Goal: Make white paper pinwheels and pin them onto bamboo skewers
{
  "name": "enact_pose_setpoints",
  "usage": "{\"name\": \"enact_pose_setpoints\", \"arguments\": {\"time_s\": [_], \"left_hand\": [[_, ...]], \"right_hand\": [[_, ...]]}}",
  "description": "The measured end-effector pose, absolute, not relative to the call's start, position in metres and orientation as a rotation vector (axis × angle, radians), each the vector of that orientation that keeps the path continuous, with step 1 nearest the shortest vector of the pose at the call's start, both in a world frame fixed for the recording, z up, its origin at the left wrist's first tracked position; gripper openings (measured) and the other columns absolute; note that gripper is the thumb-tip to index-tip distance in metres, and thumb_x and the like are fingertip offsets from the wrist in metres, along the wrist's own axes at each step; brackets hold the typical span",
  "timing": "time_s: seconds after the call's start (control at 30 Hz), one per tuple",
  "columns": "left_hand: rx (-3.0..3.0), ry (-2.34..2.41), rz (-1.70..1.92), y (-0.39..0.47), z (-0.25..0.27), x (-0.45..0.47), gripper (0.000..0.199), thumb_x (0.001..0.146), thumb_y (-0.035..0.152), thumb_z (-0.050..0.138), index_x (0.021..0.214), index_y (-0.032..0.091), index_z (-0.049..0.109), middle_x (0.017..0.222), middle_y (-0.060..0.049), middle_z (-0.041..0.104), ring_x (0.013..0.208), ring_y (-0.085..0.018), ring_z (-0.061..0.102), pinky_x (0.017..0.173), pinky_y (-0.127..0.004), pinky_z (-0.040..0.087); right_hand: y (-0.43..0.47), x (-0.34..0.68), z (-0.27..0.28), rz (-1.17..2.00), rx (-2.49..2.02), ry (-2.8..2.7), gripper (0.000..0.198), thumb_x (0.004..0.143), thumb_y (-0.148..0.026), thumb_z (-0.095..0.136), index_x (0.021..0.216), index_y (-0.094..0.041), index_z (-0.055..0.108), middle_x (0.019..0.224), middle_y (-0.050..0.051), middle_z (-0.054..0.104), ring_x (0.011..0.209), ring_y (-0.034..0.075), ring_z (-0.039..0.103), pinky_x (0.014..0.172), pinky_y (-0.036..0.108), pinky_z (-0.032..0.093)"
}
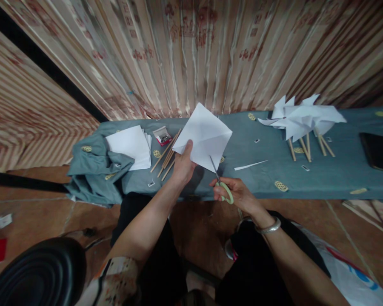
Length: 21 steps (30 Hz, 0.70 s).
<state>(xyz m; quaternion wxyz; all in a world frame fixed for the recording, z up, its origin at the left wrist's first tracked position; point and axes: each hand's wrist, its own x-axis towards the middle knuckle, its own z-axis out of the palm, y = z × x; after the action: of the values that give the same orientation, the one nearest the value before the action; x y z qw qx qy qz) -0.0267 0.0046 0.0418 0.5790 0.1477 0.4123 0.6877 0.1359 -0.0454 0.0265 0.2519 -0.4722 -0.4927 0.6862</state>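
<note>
My left hand grips a square sheet of white paper by its left side, thumb on top. Fold creases cross the sheet, which is held up with one corner toward the curtain. In my right hand is a pair of scissors with pale green handles. Their blades meet the paper at its near corner. A thin white paper strip lies on the cloth to the right. Left of the sheet are several wooden sticks, partly covered by it, and a small box of metal pins.
A stack of white paper lies at the left of the cloth-covered bench. Several white paper pinwheels on sticks are piled at the right, near a black phone. A curtain hangs behind. A black stool stands at lower left.
</note>
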Motion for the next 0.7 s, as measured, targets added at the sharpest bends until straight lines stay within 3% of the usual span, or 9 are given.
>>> {"name": "enact_pose_setpoints", "arguments": {"time_s": [0.7], "left_hand": [[0.374, 0.932, 1.593, 0.0015, 0.0395, -0.0234, 0.035, 0.082, 0.025, 0.070, 0.116, 0.018, 0.062, 0.108, -0.009, 0.072, 0.108, -0.024, 0.066, 0.094, -0.037, 0.053]], "right_hand": [[-0.0453, 0.1342, 0.0254, 1.807, -1.294, -1.339, 0.043, 0.059, -0.056, 0.080, 0.077, -0.018, 0.067, 0.055, -0.002, 0.062, 0.049, 0.010, 0.055, 0.048, 0.023, 0.043]]}}
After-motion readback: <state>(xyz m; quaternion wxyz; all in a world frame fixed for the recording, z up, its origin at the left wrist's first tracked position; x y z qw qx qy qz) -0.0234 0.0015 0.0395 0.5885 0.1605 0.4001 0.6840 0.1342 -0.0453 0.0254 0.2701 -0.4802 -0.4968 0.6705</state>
